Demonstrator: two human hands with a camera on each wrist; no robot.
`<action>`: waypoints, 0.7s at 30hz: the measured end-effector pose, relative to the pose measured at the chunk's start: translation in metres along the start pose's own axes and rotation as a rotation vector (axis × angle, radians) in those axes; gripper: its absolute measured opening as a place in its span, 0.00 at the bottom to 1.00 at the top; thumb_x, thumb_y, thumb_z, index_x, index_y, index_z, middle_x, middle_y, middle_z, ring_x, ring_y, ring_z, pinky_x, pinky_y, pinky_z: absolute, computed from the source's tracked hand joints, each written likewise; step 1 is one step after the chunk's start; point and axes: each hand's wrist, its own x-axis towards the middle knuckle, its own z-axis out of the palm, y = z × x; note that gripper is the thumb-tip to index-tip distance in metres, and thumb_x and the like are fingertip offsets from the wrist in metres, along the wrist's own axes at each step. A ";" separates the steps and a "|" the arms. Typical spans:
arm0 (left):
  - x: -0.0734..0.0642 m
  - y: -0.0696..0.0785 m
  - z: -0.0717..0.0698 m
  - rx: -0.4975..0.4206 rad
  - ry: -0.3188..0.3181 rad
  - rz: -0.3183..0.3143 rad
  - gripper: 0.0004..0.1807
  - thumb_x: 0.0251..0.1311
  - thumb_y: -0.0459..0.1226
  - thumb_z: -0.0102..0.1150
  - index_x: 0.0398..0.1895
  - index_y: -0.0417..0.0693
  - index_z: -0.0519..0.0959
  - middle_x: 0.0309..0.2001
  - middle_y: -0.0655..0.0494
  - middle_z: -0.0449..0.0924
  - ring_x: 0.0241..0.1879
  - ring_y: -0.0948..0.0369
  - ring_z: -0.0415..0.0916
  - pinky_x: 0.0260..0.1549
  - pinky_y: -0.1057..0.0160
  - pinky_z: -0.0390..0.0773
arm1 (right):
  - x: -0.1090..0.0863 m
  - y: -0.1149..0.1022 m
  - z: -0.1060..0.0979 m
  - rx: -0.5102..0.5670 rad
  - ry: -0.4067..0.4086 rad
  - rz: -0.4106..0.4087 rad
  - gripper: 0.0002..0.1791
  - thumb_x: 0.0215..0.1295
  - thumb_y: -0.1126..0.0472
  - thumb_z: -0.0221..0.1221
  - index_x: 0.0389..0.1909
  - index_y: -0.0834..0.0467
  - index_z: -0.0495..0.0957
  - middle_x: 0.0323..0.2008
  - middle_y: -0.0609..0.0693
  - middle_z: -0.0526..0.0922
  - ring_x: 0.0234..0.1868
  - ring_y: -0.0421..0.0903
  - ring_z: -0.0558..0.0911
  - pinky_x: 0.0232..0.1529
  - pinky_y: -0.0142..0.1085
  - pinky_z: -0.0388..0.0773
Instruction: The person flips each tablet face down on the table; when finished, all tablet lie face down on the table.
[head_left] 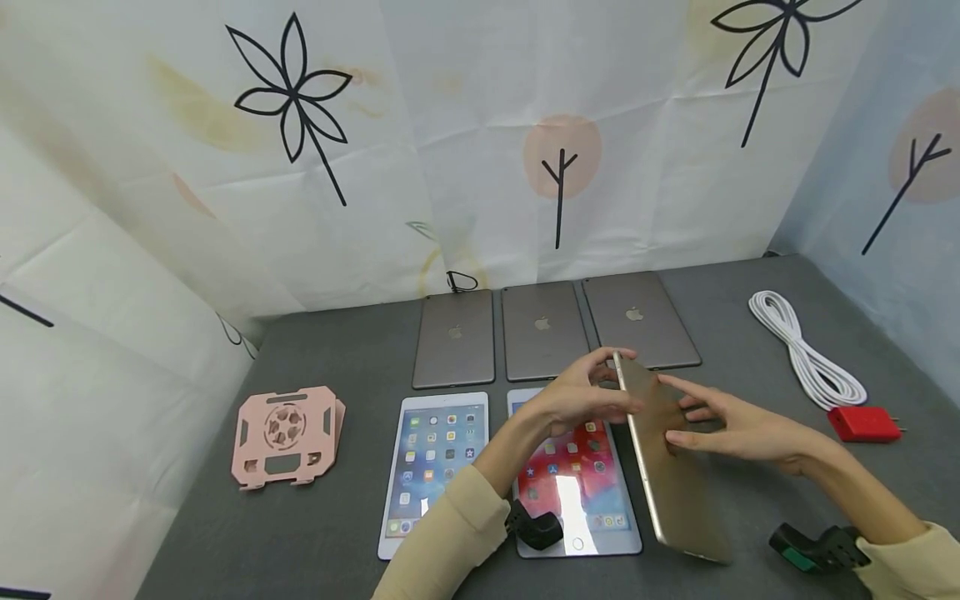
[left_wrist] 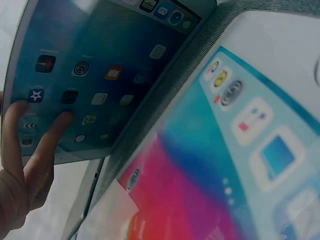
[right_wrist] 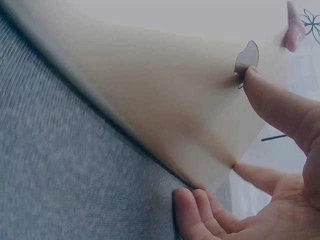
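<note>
A gold tablet (head_left: 667, 467) stands tilted on edge over the right of the mat, screen to the left and gold back to the right. My left hand (head_left: 581, 392) grips its upper part; two fingertips lie on the lit screen (left_wrist: 85, 90) in the left wrist view. On the back, my right hand (head_left: 738, 425) rests its thumb on the apple logo (right_wrist: 247, 60), with the index fingertip near the edge and the other fingers bent at the rim. Beside it lies a white tablet with a red and blue screen (head_left: 577, 492), partly covered by my left forearm.
Another white tablet (head_left: 438, 458) lies left of that one. Three grey tablets (head_left: 455, 342) lie face down in a row behind. A pink fan stand (head_left: 285, 437) is at the left; a coiled white cable (head_left: 806, 350) and red charger (head_left: 866, 423) lie right. Fabric walls (head_left: 480, 167) enclose the grey tabletop.
</note>
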 end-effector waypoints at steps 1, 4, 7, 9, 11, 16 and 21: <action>0.000 -0.001 0.000 -0.001 0.006 -0.005 0.40 0.60 0.25 0.62 0.76 0.49 0.63 0.55 0.56 0.74 0.42 0.59 0.82 0.46 0.59 0.87 | 0.000 0.001 -0.001 -0.007 0.010 0.007 0.53 0.73 0.49 0.61 0.83 0.56 0.36 0.72 0.78 0.52 0.70 0.80 0.59 0.51 0.63 0.76; 0.002 -0.002 0.000 -0.005 0.016 -0.016 0.41 0.58 0.23 0.63 0.76 0.48 0.63 0.57 0.56 0.74 0.39 0.59 0.83 0.38 0.64 0.87 | 0.001 0.004 -0.003 -0.020 0.044 0.025 0.54 0.72 0.48 0.61 0.83 0.59 0.35 0.72 0.79 0.53 0.69 0.80 0.60 0.52 0.62 0.76; 0.003 -0.003 0.000 0.001 0.015 -0.020 0.42 0.57 0.21 0.63 0.76 0.47 0.63 0.56 0.55 0.75 0.36 0.59 0.83 0.33 0.68 0.85 | 0.001 0.006 -0.005 -0.020 0.076 0.029 0.55 0.71 0.48 0.62 0.82 0.61 0.35 0.71 0.78 0.54 0.69 0.78 0.60 0.54 0.62 0.75; 0.004 -0.004 -0.001 0.009 0.007 -0.021 0.43 0.56 0.20 0.63 0.76 0.46 0.63 0.55 0.55 0.75 0.35 0.59 0.83 0.32 0.68 0.85 | 0.001 0.008 -0.006 -0.028 0.093 0.027 0.56 0.71 0.48 0.62 0.82 0.63 0.35 0.70 0.79 0.55 0.68 0.77 0.62 0.53 0.63 0.76; 0.004 -0.005 -0.002 0.021 -0.002 -0.023 0.44 0.56 0.19 0.63 0.77 0.46 0.62 0.54 0.56 0.75 0.34 0.59 0.83 0.31 0.68 0.85 | 0.001 0.010 -0.008 -0.033 0.109 0.025 0.57 0.70 0.48 0.63 0.81 0.65 0.35 0.69 0.78 0.57 0.66 0.75 0.64 0.53 0.62 0.76; 0.005 -0.007 -0.003 0.032 -0.021 -0.035 0.46 0.55 0.18 0.64 0.77 0.47 0.61 0.57 0.56 0.75 0.37 0.58 0.85 0.33 0.66 0.86 | 0.001 0.013 -0.011 -0.030 0.147 0.052 0.58 0.67 0.47 0.66 0.80 0.71 0.39 0.64 0.74 0.62 0.62 0.68 0.68 0.55 0.57 0.75; 0.005 -0.011 -0.004 0.112 -0.035 -0.043 0.47 0.56 0.19 0.65 0.78 0.49 0.60 0.70 0.51 0.69 0.53 0.54 0.86 0.36 0.66 0.85 | 0.001 0.015 -0.011 -0.030 0.207 0.073 0.57 0.64 0.50 0.70 0.77 0.75 0.44 0.58 0.71 0.63 0.54 0.59 0.68 0.50 0.45 0.75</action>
